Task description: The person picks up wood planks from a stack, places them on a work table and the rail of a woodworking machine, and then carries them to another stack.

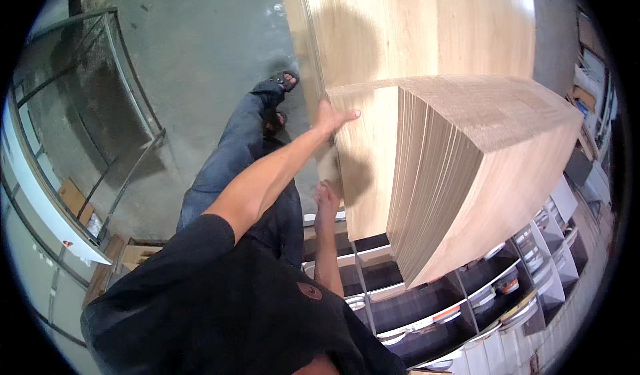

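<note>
Left hand (331,118) flat on the left edge of a light wood-grain panel (363,168), fingers spread wide, thumb pointing right across the face. Right hand (326,200) lower on the same edge, just below the left; fingers look curled at the edge, grip not clear. Stack of matching panels (460,168) stands on edge just right of both hands, touching the held panel. White shelf rack (467,302) below the hands. Metal railing (127,75) far left.

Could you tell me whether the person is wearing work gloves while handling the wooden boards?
No, both the left hand and right hand are bare against the light wooden board.
</note>
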The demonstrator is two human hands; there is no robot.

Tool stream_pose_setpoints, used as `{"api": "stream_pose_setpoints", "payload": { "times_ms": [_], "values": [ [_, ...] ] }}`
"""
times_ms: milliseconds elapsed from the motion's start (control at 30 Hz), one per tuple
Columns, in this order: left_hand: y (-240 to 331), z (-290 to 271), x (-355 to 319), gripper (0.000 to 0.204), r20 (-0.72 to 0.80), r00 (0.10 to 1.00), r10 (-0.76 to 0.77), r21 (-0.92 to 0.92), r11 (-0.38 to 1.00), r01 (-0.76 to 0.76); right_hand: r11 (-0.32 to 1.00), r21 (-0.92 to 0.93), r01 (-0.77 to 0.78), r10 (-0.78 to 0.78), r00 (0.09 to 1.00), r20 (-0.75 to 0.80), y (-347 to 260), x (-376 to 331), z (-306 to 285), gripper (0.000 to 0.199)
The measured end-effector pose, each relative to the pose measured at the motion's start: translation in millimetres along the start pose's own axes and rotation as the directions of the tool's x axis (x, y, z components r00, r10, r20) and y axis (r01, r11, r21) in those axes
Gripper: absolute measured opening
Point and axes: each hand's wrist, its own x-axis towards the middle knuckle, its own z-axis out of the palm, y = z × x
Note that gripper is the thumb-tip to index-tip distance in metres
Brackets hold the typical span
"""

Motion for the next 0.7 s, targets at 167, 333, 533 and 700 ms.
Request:
{"api": "stream_pose_setpoints", "payload": {
  "times_ms": [167,333,533,700],
  "values": [
    [45.2,-47.6,-26.9,0.075,0.039,0.999,0.018,0.144,0.989,-0.024,0.989,-0.049,0.138,-0.134,0.988,0.080,23.8,-9.7,10.3,0.048],
    [36.6,-195.5,-84.3,0.070,-0.048,0.944,0.326,0.284,0.911,-0.300,0.982,-0.043,0.183,-0.176,0.975,0.138,61.6,19.7,-8.3,0.043],
    [-125.1,-451.0,-175.3,0.021,-0.560,0.828,-0.001,0.193,0.972,0.132,0.967,-0.157,0.203,-0.162,0.957,0.241,74.5,18.4,-1.9,0.016],
    [-192.3,-504.6,-268.9,0.010,-0.635,0.750,-0.186,-0.212,0.975,0.061,0.932,-0.269,0.241,-0.175,0.953,0.246,46.8,10.9,32.3,0.014]
  ]
}}
